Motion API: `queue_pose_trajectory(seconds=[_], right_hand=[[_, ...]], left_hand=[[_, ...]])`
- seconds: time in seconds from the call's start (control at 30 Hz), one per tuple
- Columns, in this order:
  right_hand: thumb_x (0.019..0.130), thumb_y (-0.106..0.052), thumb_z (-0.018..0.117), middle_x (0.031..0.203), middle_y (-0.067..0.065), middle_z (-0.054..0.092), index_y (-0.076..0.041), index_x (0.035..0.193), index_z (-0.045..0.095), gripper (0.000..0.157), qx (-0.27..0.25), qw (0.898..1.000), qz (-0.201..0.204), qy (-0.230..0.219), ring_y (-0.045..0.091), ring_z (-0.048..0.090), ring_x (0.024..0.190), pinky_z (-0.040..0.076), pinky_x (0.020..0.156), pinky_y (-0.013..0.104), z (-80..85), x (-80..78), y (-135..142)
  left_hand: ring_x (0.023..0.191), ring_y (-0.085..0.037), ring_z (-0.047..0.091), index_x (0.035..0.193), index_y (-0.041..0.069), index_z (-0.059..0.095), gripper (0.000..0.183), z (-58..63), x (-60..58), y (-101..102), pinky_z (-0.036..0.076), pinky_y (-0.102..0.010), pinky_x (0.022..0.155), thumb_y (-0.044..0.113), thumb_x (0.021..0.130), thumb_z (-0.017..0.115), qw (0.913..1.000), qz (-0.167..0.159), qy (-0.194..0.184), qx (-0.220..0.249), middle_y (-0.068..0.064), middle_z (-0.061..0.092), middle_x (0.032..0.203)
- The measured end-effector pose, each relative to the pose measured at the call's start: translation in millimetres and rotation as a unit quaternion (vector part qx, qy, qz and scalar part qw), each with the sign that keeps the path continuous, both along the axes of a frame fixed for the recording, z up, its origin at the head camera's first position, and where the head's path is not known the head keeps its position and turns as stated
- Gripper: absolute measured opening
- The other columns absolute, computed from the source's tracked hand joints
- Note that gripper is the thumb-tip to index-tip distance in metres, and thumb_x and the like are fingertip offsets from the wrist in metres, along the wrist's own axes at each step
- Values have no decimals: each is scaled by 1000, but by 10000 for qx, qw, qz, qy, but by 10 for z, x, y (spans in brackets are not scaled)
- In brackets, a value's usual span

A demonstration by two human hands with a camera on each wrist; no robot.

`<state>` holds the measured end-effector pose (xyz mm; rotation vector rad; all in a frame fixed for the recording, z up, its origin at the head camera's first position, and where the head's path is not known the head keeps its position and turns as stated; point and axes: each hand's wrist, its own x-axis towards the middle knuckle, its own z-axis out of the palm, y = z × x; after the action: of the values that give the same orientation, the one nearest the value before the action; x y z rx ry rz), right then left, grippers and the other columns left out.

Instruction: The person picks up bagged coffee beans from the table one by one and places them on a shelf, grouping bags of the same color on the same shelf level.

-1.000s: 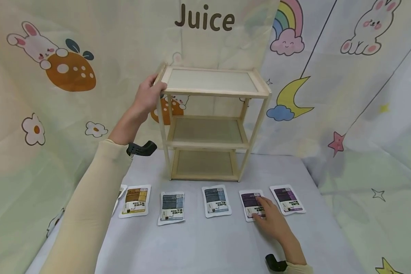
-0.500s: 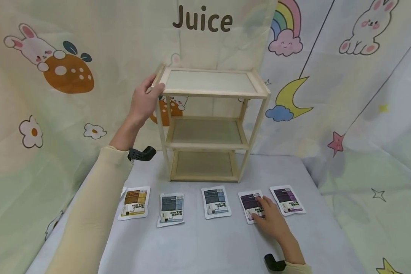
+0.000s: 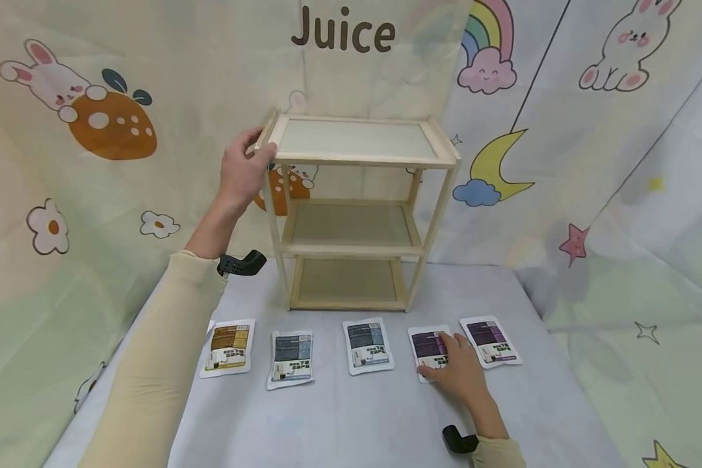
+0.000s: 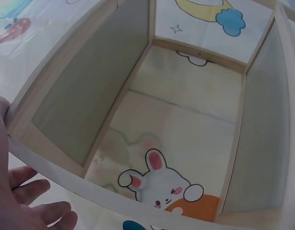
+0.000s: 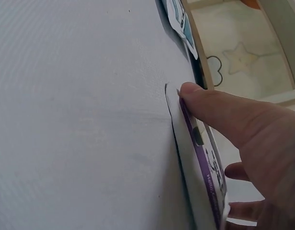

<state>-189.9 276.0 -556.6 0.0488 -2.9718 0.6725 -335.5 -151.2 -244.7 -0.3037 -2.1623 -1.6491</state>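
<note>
A light wooden three-tier shelf stands upright at the back of the table. My left hand grips the left end of its top, thumb over the front corner; in the left wrist view the fingers lie outside the frame. Down on the table, my right hand spans a flat white packet with a purple label. Its thumb sits at the packet's edge, with the other fingers curled on the far side. Part of the packet is hidden under the hand.
A second purple packet lies to the right. Leftward in the same row are two blue-labelled packets, one central and one further left, then an orange-labelled packet. Printed cloth hangs behind the table.
My right thumb has slid left to the packet's edge, and the hand and wrist have shifted slightly left. The left hand stays on the shelf; the head view has drifted slightly.
</note>
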Motion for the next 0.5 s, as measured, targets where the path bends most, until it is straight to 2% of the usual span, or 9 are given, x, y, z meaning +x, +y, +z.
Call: queue_pose_trajectory(seconds=[0.1,0.23,0.4,0.5], right_hand=[[65,-53,84,134,33,36,-3,144,41,103,-233,9994,-94,-255,50,48,113,41,92,62,-18,-42,-1],[63,-53,86,128,30,34,-10,148,35,108,-504,9965,-272,-616,43,53,99,46,83,58,-14,-79,-16],[59,-62,84,121,31,38,-9,146,37,112,-382,9963,-383,-670,39,54,86,48,73,55,23,-102,-54],[57,-66,82,118,32,41,-7,144,39,114,-263,9960,-470,-706,39,55,82,48,70,54,32,-95,-74]], left_hand=[[122,-20,52,143,10,48,54,17,-15,-6,44,-37,98,31,93,54,9998,46,109,141,-6,48,140],[119,-22,52,143,9,47,53,26,-39,-11,43,-37,99,27,93,54,9993,-74,107,345,-8,48,138],[114,-23,52,142,7,48,52,33,-56,-6,45,-37,97,23,93,55,9986,-137,173,474,-9,50,137],[115,-22,51,143,8,46,53,23,-53,0,44,-36,98,24,93,55,9987,-183,73,468,-9,49,138]])
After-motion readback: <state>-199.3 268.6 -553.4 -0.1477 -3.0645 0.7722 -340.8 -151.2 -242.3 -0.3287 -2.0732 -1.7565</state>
